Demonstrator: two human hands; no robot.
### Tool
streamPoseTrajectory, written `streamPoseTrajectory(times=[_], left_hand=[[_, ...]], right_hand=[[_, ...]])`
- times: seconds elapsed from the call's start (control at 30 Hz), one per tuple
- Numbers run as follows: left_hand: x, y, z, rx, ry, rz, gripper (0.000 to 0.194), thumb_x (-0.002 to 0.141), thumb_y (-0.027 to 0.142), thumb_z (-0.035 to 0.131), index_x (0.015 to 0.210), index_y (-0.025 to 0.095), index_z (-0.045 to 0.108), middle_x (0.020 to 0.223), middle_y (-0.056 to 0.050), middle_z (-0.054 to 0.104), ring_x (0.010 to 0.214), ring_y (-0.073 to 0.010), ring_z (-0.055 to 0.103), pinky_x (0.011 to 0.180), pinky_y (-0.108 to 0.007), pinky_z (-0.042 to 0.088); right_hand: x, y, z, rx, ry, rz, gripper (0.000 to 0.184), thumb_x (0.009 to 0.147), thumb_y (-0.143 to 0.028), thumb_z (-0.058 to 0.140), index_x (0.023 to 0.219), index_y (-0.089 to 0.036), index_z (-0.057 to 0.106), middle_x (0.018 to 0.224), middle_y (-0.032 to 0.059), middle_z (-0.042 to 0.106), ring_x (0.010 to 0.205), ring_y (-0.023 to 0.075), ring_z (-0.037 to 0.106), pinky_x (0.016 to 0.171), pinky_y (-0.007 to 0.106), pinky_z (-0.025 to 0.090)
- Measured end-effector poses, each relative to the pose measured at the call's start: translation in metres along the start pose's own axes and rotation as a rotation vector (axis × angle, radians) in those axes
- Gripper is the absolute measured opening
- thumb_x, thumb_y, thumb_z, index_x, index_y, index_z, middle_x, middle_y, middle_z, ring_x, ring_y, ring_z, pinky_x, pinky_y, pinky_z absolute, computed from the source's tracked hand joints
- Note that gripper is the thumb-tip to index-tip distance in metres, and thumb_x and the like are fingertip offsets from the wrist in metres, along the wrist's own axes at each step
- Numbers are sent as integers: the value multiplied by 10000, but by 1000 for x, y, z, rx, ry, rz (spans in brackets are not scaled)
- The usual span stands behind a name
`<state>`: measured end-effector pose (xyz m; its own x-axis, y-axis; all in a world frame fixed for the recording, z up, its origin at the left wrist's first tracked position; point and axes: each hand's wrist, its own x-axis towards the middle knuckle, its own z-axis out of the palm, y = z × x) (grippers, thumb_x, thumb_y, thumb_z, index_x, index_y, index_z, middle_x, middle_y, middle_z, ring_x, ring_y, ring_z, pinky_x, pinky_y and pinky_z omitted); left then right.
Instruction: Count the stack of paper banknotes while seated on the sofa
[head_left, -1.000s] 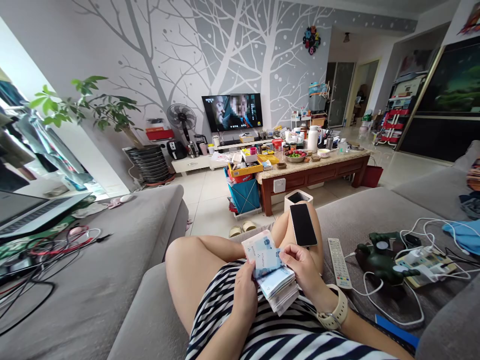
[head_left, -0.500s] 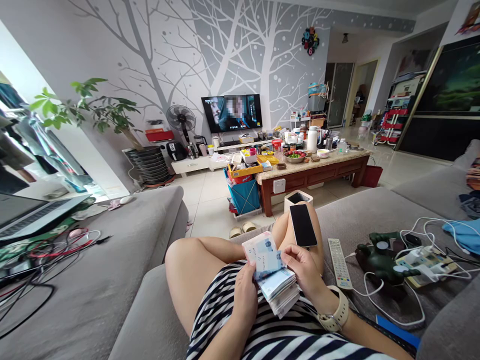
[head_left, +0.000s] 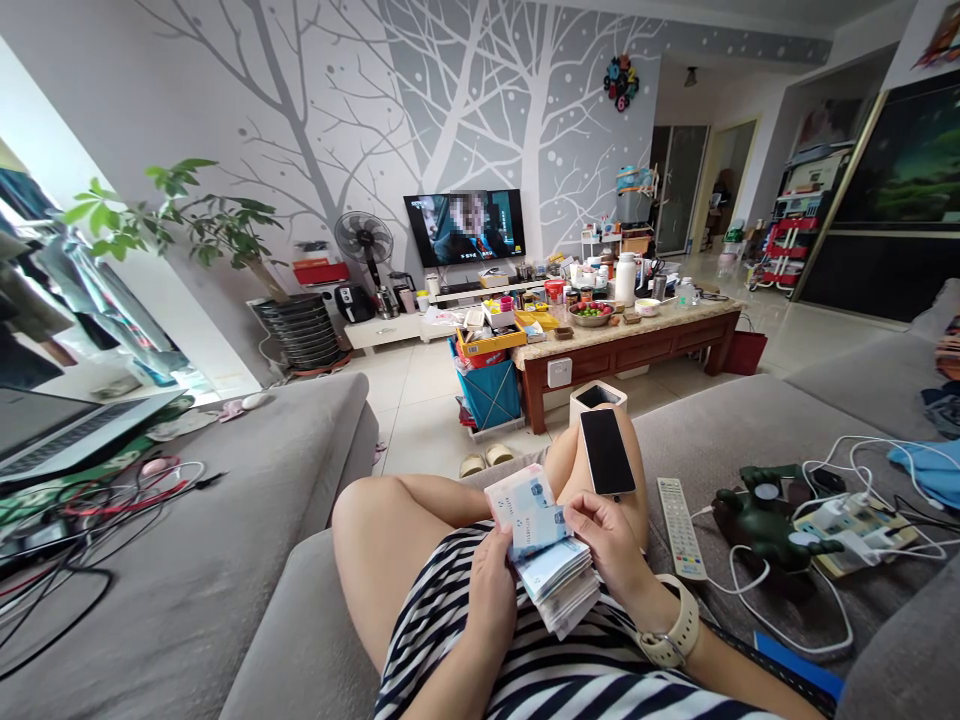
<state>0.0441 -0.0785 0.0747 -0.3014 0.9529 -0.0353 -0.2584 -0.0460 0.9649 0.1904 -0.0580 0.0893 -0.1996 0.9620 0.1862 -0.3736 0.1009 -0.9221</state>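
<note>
I sit on a grey sofa (head_left: 247,560) with my legs folded, holding a thick stack of banknotes (head_left: 551,570) over my striped lap. My left hand (head_left: 491,595) grips the stack from the left side. My right hand (head_left: 611,545), with a pale watch on its wrist, pinches the top note at its right edge, and the upper notes stand fanned upward. A black phone (head_left: 606,452) lies face up on my right knee, just beyond my right hand.
A white remote (head_left: 680,515), a dark green toy (head_left: 761,520), a power strip (head_left: 851,520) and tangled white cables lie on the sofa to my right. A laptop (head_left: 67,425) and wires sit at left. A cluttered coffee table (head_left: 622,335) and a television (head_left: 465,227) stand ahead.
The hands and notes stay almost as they were; my right fingers have shifted slightly on the top note. The picture on the television has changed.
</note>
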Motion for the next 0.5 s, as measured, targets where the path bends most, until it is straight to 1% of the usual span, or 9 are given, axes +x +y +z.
streamPoseTrajectory(times=[0.07, 0.13, 0.23, 0.33, 0.4, 0.5], left_hand=[[-2, 4, 2, 10, 0, 1, 251, 739, 372, 569, 675, 163, 693, 606, -47, 647, 669, -218, 573, 663, -310, 461], [-3, 6, 3, 7, 5, 2, 239, 737, 359, 573, 668, 166, 695, 580, -43, 635, 663, -221, 576, 670, -314, 466], [-2, 3, 2, -57, -27, -20, 218, 732, 343, 578, 691, 170, 704, 645, -49, 672, 685, -223, 596, 701, -324, 477], [0, -3, 1, -170, -82, -82, 212, 729, 348, 581, 730, 178, 708, 743, -57, 708, 701, -228, 618, 721, -347, 487], [1, -6, 1, -212, -82, -100, 205, 724, 351, 592, 732, 181, 705, 770, -56, 715, 711, -228, 625, 731, -350, 488], [2, -9, 1, -232, -64, -102, 182, 702, 339, 629, 748, 179, 704, 761, -42, 711, 722, -219, 623, 741, -338, 485]], right_hand=[[0, 0, 0, -12, 4, 1, 265, 767, -393, 653, 656, -169, 563, 587, -29, 492, 547, 105, 393, 517, 222, 315], [-1, 1, 0, -36, 13, 9, 276, 760, -411, 654, 652, -173, 564, 591, -25, 498, 551, 111, 405, 519, 226, 325], [-1, 2, 0, -59, 20, 12, 289, 759, -428, 649, 648, -175, 566, 594, -19, 516, 548, 116, 423, 517, 231, 329], [-1, 5, -2, -32, -5, 7, 304, 814, -426, 592, 653, -170, 565, 551, -15, 534, 503, 106, 407, 503, 235, 307], [0, 5, -3, -32, -19, -1, 313, 835, -412, 575, 640, -167, 555, 527, -16, 535, 488, 101, 397, 506, 237, 300], [1, 4, -3, -67, 4, 1, 284, 778, -386, 656, 638, -167, 541, 552, -25, 531, 519, 104, 418, 524, 233, 309]])
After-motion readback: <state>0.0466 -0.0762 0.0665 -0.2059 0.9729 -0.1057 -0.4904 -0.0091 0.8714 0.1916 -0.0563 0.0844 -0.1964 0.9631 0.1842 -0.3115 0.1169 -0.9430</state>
